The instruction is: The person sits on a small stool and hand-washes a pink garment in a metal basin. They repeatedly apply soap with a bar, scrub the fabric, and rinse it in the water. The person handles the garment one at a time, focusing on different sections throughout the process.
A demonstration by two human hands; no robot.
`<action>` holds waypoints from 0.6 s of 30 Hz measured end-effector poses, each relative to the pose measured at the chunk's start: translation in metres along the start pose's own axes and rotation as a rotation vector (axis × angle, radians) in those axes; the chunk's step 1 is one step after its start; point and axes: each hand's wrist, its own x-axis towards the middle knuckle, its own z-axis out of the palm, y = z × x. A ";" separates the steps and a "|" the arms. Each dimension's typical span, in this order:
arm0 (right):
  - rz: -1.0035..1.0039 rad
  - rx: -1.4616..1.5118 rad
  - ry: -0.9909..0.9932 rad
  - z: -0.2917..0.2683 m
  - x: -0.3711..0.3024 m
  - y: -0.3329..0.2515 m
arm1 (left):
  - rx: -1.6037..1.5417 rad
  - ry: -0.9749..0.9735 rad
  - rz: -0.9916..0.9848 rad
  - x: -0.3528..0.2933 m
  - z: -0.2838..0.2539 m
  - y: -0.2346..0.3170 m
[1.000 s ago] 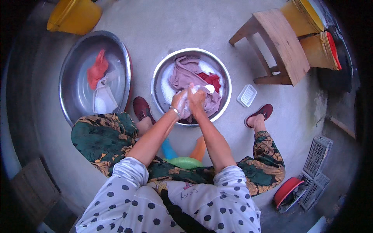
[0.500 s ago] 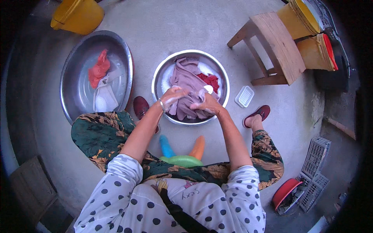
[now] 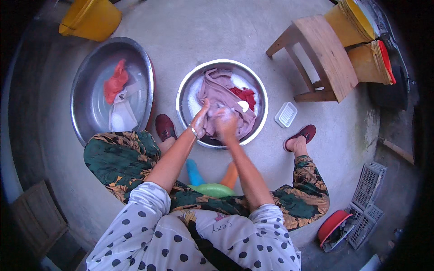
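A wet mauve garment (image 3: 217, 86) lies bunched in a round metal basin (image 3: 263, 113) with suds around it. My left hand (image 3: 199, 122), with a bracelet at its wrist, grips a fold of the garment at the basin's near left side. Pressed close beside it, my right hand (image 3: 227, 124) is closed on the same cloth and blurred by motion; its fingertips are hidden. Foam shows between the two hands. A white rounded piece (image 3: 243, 106), perhaps soap, rests on the garment. Next to it lies a red cloth (image 3: 244, 94).
A larger metal tub (image 3: 83, 110) at left holds a coral cloth (image 3: 115, 83) and a white one (image 3: 122, 115). Right of the basin are a white soap dish (image 3: 286, 114) and a wooden stool (image 3: 323, 54). Yellow buckets (image 3: 90, 20) and grey crates (image 3: 368, 185) stand farther out.
My right hand has moved left, against my left hand, and closed on the cloth. My left hand has turned its fingers upward. The white piece on the garment is more exposed.
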 end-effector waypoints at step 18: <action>0.554 -0.090 -0.177 -0.039 0.041 0.093 | 0.457 0.039 0.074 0.013 0.013 -0.038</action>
